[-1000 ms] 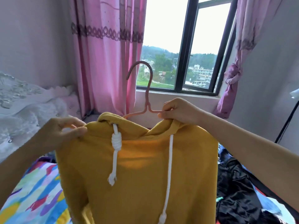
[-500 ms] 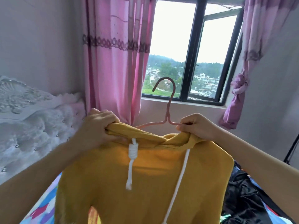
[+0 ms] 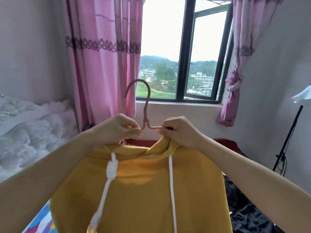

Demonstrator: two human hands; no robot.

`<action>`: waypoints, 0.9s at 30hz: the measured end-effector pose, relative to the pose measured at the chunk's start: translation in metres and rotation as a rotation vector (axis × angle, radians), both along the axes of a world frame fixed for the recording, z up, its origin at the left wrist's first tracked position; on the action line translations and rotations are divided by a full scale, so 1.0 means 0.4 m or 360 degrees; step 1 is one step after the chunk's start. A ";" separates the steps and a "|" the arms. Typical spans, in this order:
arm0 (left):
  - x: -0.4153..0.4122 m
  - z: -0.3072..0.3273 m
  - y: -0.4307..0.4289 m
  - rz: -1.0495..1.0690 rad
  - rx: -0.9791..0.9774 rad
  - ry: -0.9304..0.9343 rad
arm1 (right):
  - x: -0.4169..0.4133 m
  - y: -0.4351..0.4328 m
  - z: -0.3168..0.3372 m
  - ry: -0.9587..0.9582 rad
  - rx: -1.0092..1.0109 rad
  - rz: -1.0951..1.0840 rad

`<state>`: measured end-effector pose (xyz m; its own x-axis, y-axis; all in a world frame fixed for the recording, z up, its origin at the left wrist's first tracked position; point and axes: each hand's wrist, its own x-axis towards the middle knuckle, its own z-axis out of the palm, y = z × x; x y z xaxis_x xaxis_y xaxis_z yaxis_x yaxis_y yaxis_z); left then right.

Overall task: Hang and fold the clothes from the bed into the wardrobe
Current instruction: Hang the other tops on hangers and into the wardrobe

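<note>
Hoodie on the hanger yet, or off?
On. Arms of the pink hanger vanish into the yellow hoodie neckline; only its hook shows. Left hand and right hand pinch it.

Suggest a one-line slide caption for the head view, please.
Left hand and right hand pinch a pink hanger inside a yellow hoodie, held up facing the window.

matt yellow cloth hoodie [image 3: 143,190] with white rope cords, on a dull pink hanger [image 3: 145,105].
</note>
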<state>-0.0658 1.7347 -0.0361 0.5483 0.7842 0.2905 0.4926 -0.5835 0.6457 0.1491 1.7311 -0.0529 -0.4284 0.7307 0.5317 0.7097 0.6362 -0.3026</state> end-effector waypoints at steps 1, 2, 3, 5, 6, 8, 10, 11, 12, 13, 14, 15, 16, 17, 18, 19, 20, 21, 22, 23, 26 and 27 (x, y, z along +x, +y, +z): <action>0.008 -0.008 0.003 0.0029 0.0142 -0.0019 | 0.015 -0.008 0.005 -0.0014 0.0029 0.0035; 0.012 -0.013 -0.001 0.0070 0.0302 -0.0037 | 0.037 -0.014 0.011 0.0067 0.0000 0.0072; 0.013 -0.017 -0.002 0.0121 0.0420 -0.0053 | 0.071 -0.019 0.017 0.0253 -0.0069 0.0066; 0.004 -0.017 -0.002 0.0228 0.0526 -0.0109 | 0.173 -0.019 0.002 0.0891 -0.0204 -0.0072; -0.007 -0.013 -0.002 0.0279 0.0556 -0.0145 | 0.232 -0.010 -0.028 0.1175 -0.0349 -0.0225; -0.023 0.002 0.002 0.0334 0.0588 -0.0229 | 0.311 -0.001 -0.111 0.1146 -0.0829 -0.0559; -0.028 0.019 0.005 0.0350 0.0633 -0.0258 | 0.318 -0.011 -0.201 0.0766 -0.1303 -0.0621; -0.026 0.026 0.008 0.0364 0.0631 -0.0254 | 0.298 -0.018 -0.224 0.0721 -0.1406 -0.0551; -0.027 0.032 0.014 0.0383 0.0622 -0.0247 | 0.278 -0.020 -0.237 0.0796 -0.1476 -0.0452; -0.031 0.036 0.017 0.0395 0.0608 -0.0249 | 0.262 -0.018 -0.242 0.0908 -0.1527 -0.0371; -0.036 0.036 0.020 0.0404 0.0600 -0.0266 | 0.248 -0.012 -0.239 0.1040 -0.1558 -0.0321; -0.040 0.036 0.022 0.0405 0.0586 -0.0298 | 0.239 -0.004 -0.238 0.1183 -0.1584 -0.0268; -0.047 0.037 0.024 0.0407 0.0566 -0.0316 | 0.233 0.004 -0.239 0.1299 -0.1581 -0.0240; -0.052 0.039 0.021 0.0413 0.0557 -0.0333 | 0.225 0.004 -0.236 0.1357 -0.1602 -0.0225; -0.060 0.037 0.022 0.0421 0.0560 -0.0334 | 0.218 0.002 -0.237 0.1357 -0.1617 -0.0225; -0.072 0.036 0.024 0.0440 0.0574 -0.0343 | 0.209 -0.002 -0.230 0.1334 -0.1607 -0.0215; -0.089 0.032 0.029 0.0470 0.0601 -0.0328 | 0.208 0.002 -0.227 0.1271 -0.1521 -0.0214; -0.108 0.028 0.034 0.0513 0.0631 -0.0296 | 0.209 0.009 -0.215 0.1222 -0.1379 -0.0235; -0.125 0.024 0.037 0.0561 0.0648 -0.0267 | 0.215 0.014 -0.195 0.1235 -0.1189 -0.0247; -0.140 0.018 0.040 0.0589 0.0649 -0.0233 | 0.222 0.015 -0.163 0.1314 -0.1010 -0.0275; -0.167 -0.009 0.040 0.0648 0.0639 -0.0197 | 0.241 0.034 -0.059 0.1338 -0.0479 -0.0372; -0.168 -0.018 0.042 0.0675 0.0676 -0.0190 | 0.229 0.038 -0.026 0.1166 -0.0273 -0.0436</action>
<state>-0.1331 1.7514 -0.0432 0.1581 0.7292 0.6657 0.6770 -0.5708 0.4645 0.2408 1.7463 -0.0635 0.1929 0.8565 0.4788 0.4167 0.3702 -0.8302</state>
